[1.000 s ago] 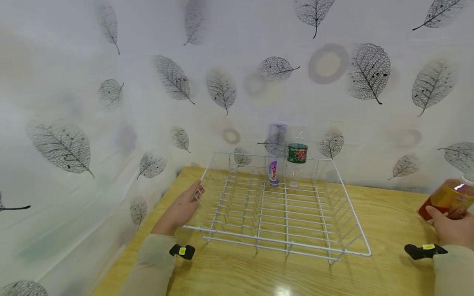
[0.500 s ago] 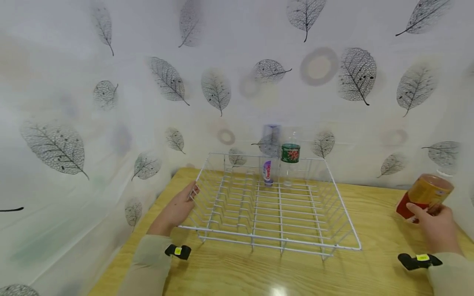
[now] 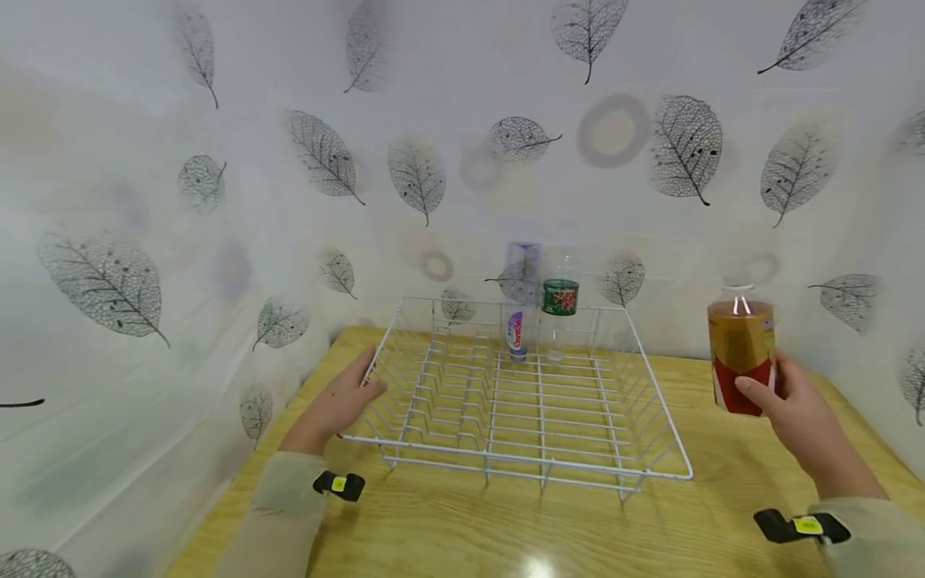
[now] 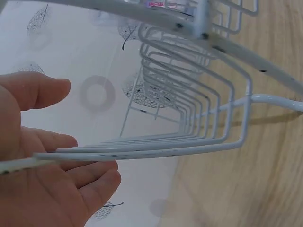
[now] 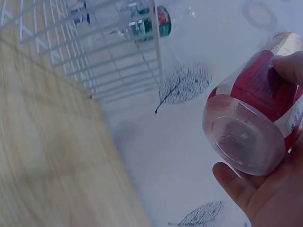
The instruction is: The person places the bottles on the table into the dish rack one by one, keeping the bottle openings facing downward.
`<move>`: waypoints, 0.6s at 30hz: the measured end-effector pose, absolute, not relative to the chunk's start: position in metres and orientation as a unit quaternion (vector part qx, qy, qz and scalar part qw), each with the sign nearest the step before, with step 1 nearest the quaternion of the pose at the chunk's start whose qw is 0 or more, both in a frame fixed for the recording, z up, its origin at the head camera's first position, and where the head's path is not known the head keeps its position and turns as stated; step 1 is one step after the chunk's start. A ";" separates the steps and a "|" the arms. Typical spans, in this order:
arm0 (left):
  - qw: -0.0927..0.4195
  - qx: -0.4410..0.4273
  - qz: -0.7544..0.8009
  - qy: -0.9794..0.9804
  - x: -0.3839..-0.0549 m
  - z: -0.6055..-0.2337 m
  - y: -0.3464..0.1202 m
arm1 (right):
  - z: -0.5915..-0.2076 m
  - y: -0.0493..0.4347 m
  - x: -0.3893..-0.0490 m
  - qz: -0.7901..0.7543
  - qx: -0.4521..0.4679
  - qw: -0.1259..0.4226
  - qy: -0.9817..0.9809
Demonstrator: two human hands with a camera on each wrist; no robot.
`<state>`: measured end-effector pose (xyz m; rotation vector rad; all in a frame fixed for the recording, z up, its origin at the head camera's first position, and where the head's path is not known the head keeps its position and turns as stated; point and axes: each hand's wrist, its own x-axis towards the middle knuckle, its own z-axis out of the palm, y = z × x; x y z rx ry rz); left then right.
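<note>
The white wire dish rack [image 3: 549, 461] stands on the table. My left hand [image 3: 335, 408] is at its left side, fingers against the side wires. In the left wrist view the thumb is spread away from the rim and the fingers lie relaxed behind the wire. To the right of the rack, my right hand [image 3: 798, 413] grips a plastic bottle [image 3: 743, 353] with a yellow and red label, raised above the table and upright. The right wrist view shows its clear round base [image 5: 244, 142], with thumb and fingers around the label.
Two clear bottles stand at the back of the rack: one with a purple label [image 3: 516, 329], one with a green label [image 3: 560, 297]. Behind the wooden table [image 3: 448, 530] hangs a leaf-printed sheet [image 3: 462, 120], which also covers the left side.
My right hand has brought the bottle leftward toward the rack and turned it from tilted to upright. At the rack's left side, my left thumb has lifted off the rim. The view has shifted slightly right.
</note>
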<state>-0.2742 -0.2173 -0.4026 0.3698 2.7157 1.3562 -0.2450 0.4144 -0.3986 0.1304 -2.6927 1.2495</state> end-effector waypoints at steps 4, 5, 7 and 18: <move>0.034 0.136 0.441 0.887 -0.272 -0.394 -0.217 | -0.372 0.383 -0.236 0.383 0.102 0.100 -0.913; 0.031 0.138 0.440 0.887 -0.272 -0.392 -0.216 | -0.366 0.375 -0.234 0.377 0.117 0.102 -0.913; 0.022 0.144 0.424 0.894 -0.269 -0.385 -0.212 | -0.356 0.360 -0.230 0.354 0.139 0.106 -0.919; -0.091 0.257 0.238 0.932 -0.248 -0.349 -0.150 | -0.341 0.282 -0.222 0.226 0.230 0.111 -0.940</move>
